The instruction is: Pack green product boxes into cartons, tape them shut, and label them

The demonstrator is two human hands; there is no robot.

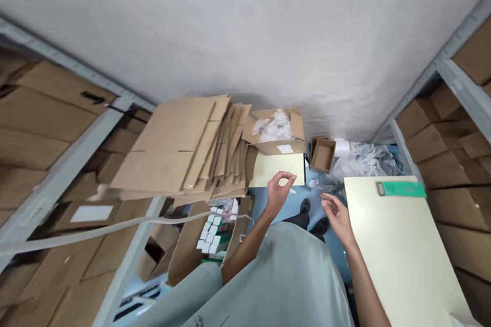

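My left hand (278, 196) has thumb and forefinger pinched into a ring, near the small table (278, 166) at twelve o'clock, an open box (276, 148) at its far end. My right hand (339, 217) is loosely parted beside the long table (402, 250) at three; a green box (404, 189) lies there at two.

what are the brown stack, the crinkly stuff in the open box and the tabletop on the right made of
Brown stack: likely matte cardboard, judging by its creases and slots. Crinkly stuff: probably clear plastic film, given its glossy, translucent look. Tabletop: smooth and pale, perhaps laminate; its core can't be told.
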